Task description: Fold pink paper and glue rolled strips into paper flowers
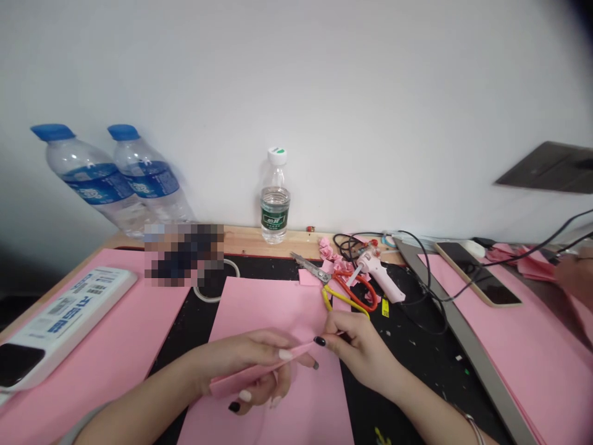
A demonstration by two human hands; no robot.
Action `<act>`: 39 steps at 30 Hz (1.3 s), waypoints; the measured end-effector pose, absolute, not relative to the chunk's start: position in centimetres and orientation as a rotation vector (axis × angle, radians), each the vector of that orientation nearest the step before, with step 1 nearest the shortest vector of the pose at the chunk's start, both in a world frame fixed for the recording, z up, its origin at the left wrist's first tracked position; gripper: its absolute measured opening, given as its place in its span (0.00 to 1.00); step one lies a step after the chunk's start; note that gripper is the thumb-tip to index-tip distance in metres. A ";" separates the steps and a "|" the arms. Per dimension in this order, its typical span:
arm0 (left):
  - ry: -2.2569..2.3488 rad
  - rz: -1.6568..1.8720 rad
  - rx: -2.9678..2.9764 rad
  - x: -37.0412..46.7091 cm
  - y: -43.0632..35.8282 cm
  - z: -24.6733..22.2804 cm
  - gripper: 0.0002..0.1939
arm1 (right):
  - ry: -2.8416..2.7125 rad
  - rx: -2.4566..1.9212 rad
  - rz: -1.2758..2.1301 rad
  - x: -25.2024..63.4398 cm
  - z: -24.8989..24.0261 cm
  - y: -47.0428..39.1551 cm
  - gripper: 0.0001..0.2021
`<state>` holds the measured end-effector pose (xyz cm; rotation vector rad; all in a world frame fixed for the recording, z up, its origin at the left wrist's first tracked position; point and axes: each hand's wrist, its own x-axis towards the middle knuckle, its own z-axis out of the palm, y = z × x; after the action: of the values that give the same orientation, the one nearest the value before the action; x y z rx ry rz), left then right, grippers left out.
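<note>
A narrow folded strip of pink paper [259, 371] slants between my two hands. My left hand [259, 364] holds its length, with the thumb on one side and fingers curled beneath. At the strip's upper right end, my right hand [354, 346] pinches the tip between thumb and bent forefinger. Under both hands lies a large pink paper sheet [273, 303] on a black mat [407, 346]. Just beyond my right hand are scissors [340, 281] with red and yellow handles, blades pointing away to the left, and a pale pink glue gun [382, 278].
Two large blue-capped bottles [152, 179] and a small water bottle [275, 204] stand by the wall. A white box-shaped device [88, 309] rests on pink paper at left. Black cables [430, 296] loop near a phone [482, 275]. Another person's hand [577, 278] shows at far right.
</note>
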<state>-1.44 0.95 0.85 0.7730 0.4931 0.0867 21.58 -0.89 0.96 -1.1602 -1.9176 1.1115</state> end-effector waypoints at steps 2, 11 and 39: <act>0.480 0.176 0.764 -2.0 1.3 0.7 0.25 | -1.872 -1.187 1.054 21.9 0.9 -0.5 0.15; 0.734 0.639 0.720 -4.2 3.5 -0.4 0.20 | -1.705 -1.320 0.890 22.8 -0.5 0.4 0.08; 0.663 0.901 0.884 -2.0 1.6 2.1 0.28 | -1.944 -1.155 0.989 21.2 -0.1 -1.5 0.18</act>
<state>-2.02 1.62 2.12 0.8844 0.6628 0.9014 21.20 -1.49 -0.10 -1.1547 -1.9441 0.9893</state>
